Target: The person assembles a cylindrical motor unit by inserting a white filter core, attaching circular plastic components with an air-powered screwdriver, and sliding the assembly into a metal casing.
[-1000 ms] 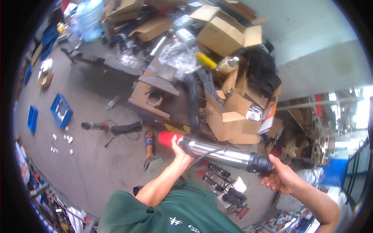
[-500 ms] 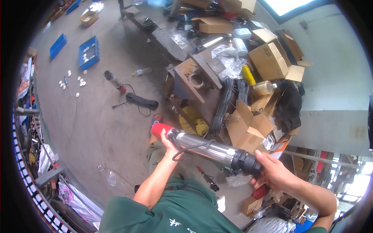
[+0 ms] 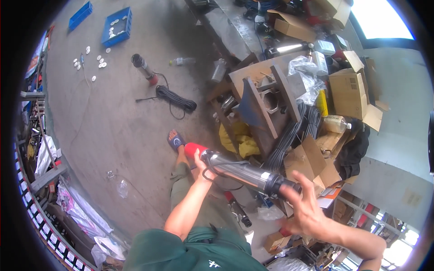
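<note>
A long submersible pump (image 3: 237,169) lies tilted across my front, with a red end cap, a shiny steel body and a black fitting at its right end. My left hand (image 3: 202,166) is closed round it just behind the red cap. A dark cable loops from the pump beside that hand. My right hand (image 3: 305,210) is at the black end, its fingers spread and partly blurred. Whether a fingertip still touches the fitting I cannot tell.
A steel stand (image 3: 266,101) with a round opening is ahead, near black cable coils (image 3: 289,140) and an open carton (image 3: 312,162). Another pump (image 3: 143,68) stands on the floor beside coiled cable (image 3: 176,99). A smaller one (image 3: 237,208) lies below. Farther left is a blue crate (image 3: 116,40).
My right hand has let go of its grip on the black fitting and its fingers have opened. My left hand keeps hold of the pump. The view has shifted.
</note>
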The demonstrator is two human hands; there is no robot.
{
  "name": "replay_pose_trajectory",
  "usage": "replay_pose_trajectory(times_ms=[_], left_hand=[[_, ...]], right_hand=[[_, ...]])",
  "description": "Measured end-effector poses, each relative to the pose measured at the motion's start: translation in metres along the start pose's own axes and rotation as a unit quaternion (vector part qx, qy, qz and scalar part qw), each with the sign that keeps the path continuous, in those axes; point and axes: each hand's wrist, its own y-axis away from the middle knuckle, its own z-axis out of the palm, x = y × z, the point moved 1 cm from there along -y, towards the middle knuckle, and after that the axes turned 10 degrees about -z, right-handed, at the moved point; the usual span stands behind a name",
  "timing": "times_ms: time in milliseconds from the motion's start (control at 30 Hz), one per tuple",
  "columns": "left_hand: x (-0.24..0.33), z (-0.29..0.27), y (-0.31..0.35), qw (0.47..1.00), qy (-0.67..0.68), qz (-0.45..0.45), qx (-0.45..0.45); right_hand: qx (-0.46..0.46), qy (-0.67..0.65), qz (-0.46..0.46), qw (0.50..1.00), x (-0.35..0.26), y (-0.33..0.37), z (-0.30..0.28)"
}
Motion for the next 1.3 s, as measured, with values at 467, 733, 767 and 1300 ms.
replay_pose_trajectory(times_ms=[467, 733, 767, 1300], left_hand=[[0.094, -0.104, -0.111, 0.962, -0.194, 0.075, 0.176], [0.158, -0.188, -0.209, 0.951, -0.22, -0.049, 0.21], [0.145, -0.174, -0.221, 0.953, -0.223, -0.053, 0.2], [0.242, -0.299, -0.353, 0.977, -0.114, -0.1, 0.153]], right_hand=[[0.097, 0.0, 0.118, 0.988, 0.091, -0.038, 0.081], [0.364, -0.039, 0.321, 0.873, 0.228, -0.107, 0.18], [0.414, 0.068, 0.2, 0.886, 0.244, -0.104, 0.19], [0.124, -0.117, 0.227, 0.959, 0.136, -0.267, 0.495]])
